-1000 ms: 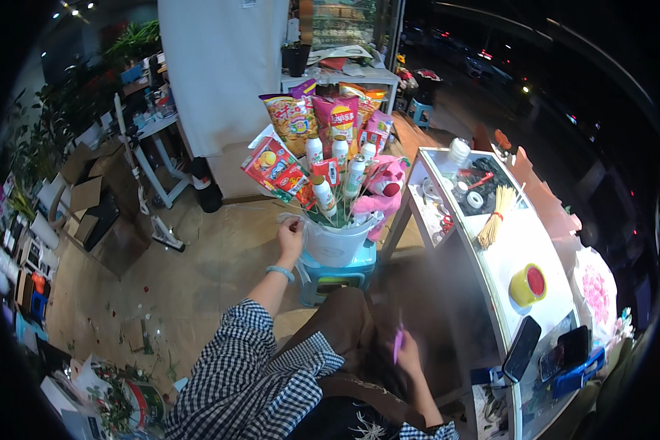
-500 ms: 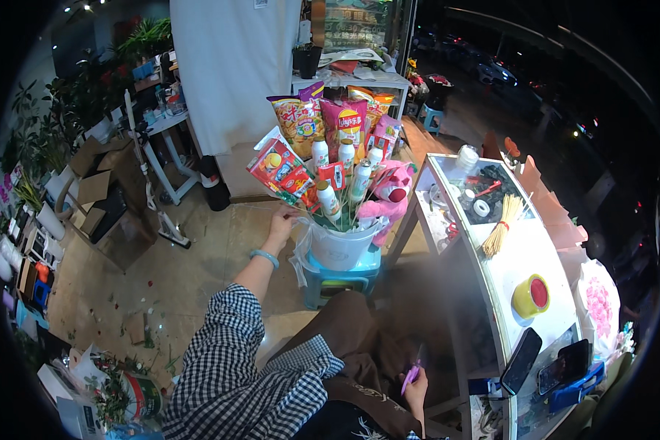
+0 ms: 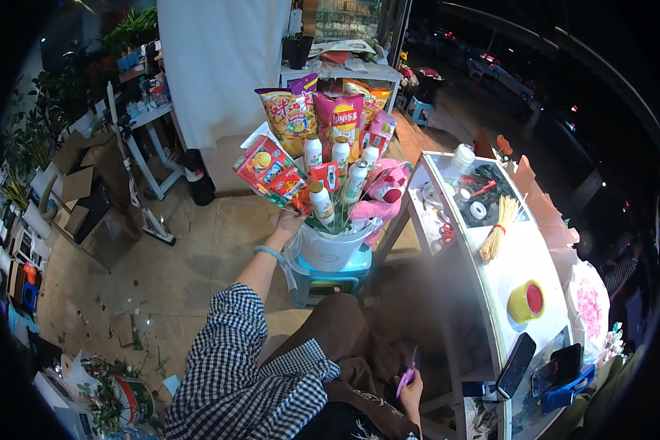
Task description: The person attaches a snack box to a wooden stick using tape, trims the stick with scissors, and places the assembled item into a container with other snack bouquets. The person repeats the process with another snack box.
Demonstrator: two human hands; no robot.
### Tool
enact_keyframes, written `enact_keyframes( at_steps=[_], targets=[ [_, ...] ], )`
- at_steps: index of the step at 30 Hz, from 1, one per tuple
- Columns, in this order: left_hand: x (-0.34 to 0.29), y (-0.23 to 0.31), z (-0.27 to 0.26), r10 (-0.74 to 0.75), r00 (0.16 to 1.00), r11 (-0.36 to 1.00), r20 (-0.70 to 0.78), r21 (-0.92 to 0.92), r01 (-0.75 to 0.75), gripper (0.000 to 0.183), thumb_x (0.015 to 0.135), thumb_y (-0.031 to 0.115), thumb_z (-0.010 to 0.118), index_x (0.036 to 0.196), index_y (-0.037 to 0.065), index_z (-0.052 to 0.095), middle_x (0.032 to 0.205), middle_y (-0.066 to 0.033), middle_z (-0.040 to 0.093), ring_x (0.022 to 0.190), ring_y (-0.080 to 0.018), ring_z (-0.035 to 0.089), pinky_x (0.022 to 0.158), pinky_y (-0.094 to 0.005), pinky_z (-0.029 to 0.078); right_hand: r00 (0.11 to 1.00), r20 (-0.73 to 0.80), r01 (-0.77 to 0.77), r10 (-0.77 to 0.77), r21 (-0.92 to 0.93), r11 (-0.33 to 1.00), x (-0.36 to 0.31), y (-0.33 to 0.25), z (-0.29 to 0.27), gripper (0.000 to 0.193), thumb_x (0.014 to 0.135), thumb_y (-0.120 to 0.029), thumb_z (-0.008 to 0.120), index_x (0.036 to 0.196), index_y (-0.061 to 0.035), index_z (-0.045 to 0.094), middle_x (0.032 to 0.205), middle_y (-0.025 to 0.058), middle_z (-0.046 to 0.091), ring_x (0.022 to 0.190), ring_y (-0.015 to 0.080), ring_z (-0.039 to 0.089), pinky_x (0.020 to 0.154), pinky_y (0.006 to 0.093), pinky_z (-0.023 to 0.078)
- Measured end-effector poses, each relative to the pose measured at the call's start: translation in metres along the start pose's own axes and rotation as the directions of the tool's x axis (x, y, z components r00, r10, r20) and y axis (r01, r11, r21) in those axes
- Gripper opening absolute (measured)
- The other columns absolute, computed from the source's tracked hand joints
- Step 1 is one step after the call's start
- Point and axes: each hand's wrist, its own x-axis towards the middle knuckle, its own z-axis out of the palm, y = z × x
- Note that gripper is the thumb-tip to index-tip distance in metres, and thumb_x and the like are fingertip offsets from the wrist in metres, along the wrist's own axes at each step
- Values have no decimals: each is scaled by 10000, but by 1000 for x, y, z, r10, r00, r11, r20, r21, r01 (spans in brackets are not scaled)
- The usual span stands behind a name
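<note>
A white bucket [image 3: 323, 251] holds an arrangement of snack bags, small white bottles with gold caps [image 3: 321, 204] and a pink plush toy [image 3: 380, 192]. It stands on a blue plastic stool [image 3: 331, 281] in front of me. My left hand [image 3: 289, 222], with a pale bangle at its wrist, reaches to the bucket's left side. Its curled fingers meet the lower edge of a red snack packet [image 3: 273, 169]; what they pinch is partly hidden. Low by my lap, my right hand [image 3: 411, 392] is closed around purple-handled scissors [image 3: 406, 379], blades pointing up and away.
On the right, a glass-topped white counter [image 3: 539, 257] carries a bundle of thin sticks [image 3: 497, 233], a yellow tape roll [image 3: 526, 301] and phones [image 3: 517, 364]. A cardboard box [image 3: 88, 176] sits at left. Scraps and leaves litter the tiled floor [image 3: 198, 257].
My left hand has moved from just left of the bucket's rim up against the red packet's lower edge. The view has shifted slightly; my right hand keeps the scissors by my lap.
</note>
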Motion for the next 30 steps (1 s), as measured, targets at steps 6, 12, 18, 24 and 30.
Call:
enact_keyframes(
  at_steps=[6,12,18,24,30],
  targets=[
    [7,-12,-12,-84,996,996,24,26,84,453,805,1,626,1244,48,527,1236,-80,586,1106,-183,552,933,-338,434,1000,18,19,-17,-79,997,7,-8,3,437,710,-102,779,1079,-2,568,811,115,636,739,205,617,701,325,488],
    [7,-1,1,-54,997,998,55,47,51,425,815,25,634,1227,46,533,1205,-88,592,1094,-195,560,927,-346,442,999,-5,34,-34,-54,998,6,-12,4,444,708,-100,782,1086,-6,569,823,116,643,756,209,626,709,328,492],
    [10,17,0,-325,944,945,63,69,320,301,838,52,638,1129,34,561,958,-81,649,839,-177,619,717,-345,495,1000,4,-6,7,-44,999,6,-5,3,469,719,-85,781,1128,-8,565,859,111,654,789,194,629,744,319,498],
    [24,26,-27,327,915,926,-235,271,-262,161,869,4,579,1029,18,572,811,-63,638,607,-115,591,513,-284,480,999,11,38,-37,-40,998,8,2,1,489,722,-74,769,1157,0,560,869,119,657,797,191,631,743,319,496],
    [-25,62,-87,-56,989,980,-140,-199,27,103,922,90,591,1005,29,582,833,-48,620,638,-90,586,527,-235,477,998,-3,63,-64,-147,987,11,-43,9,519,743,-109,771,1207,8,571,853,138,664,783,183,629,741,305,498]
  ],
)
